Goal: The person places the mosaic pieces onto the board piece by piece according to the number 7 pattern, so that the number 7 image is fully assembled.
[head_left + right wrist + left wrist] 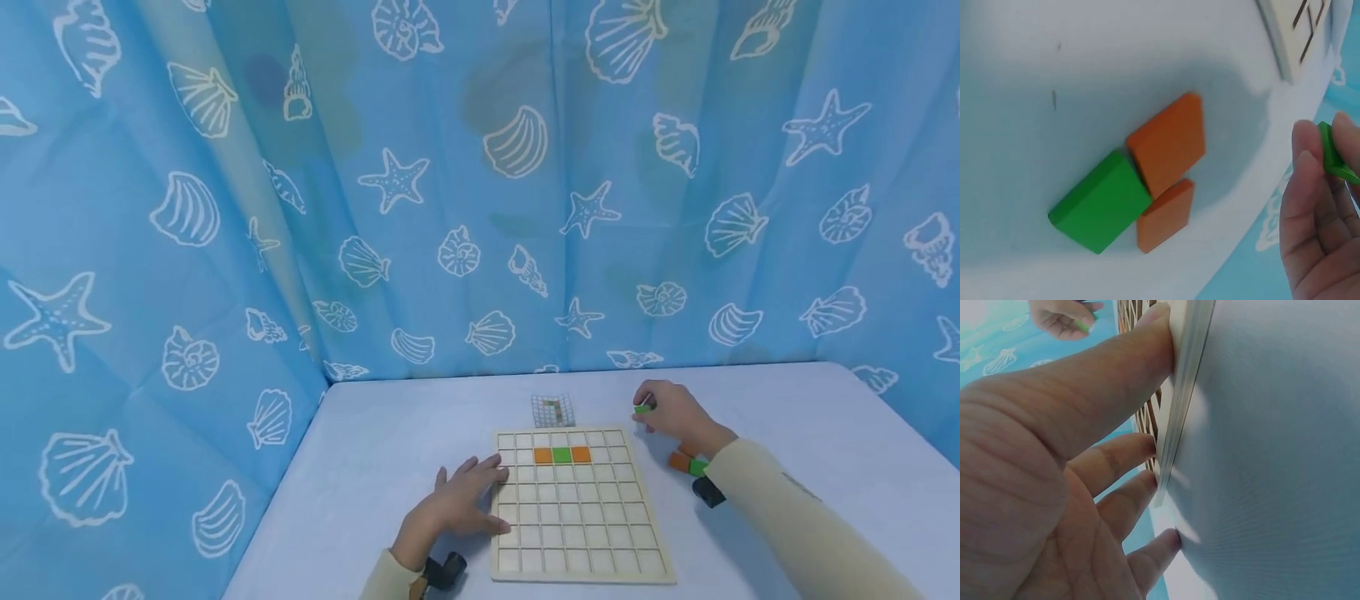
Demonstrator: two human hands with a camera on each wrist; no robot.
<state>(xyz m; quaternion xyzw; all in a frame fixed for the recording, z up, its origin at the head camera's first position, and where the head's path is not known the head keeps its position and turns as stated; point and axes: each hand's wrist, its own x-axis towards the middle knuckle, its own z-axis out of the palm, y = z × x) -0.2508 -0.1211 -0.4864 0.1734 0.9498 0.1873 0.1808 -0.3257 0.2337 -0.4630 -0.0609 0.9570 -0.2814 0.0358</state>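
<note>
A pale grid board (562, 517) lies on the white table. In its second row from the far side sit an orange tile (543, 456), a green tile (562, 455) and another orange tile (581, 454), side by side. My left hand (463, 498) rests at the board's left edge, fingers spread; in the left wrist view the thumb (1147, 344) touches the frame. Off the board's far right corner, my right hand (675, 410) pinches a green tile (1330, 150) between thumb and fingers, above the table.
Below my right forearm lie two orange tiles (1169, 147) and a green tile (1100, 203), touching or close together. A small gridded card (552, 411) with a coloured pattern lies beyond the board. A blue shell-print curtain (465, 208) stands behind the table.
</note>
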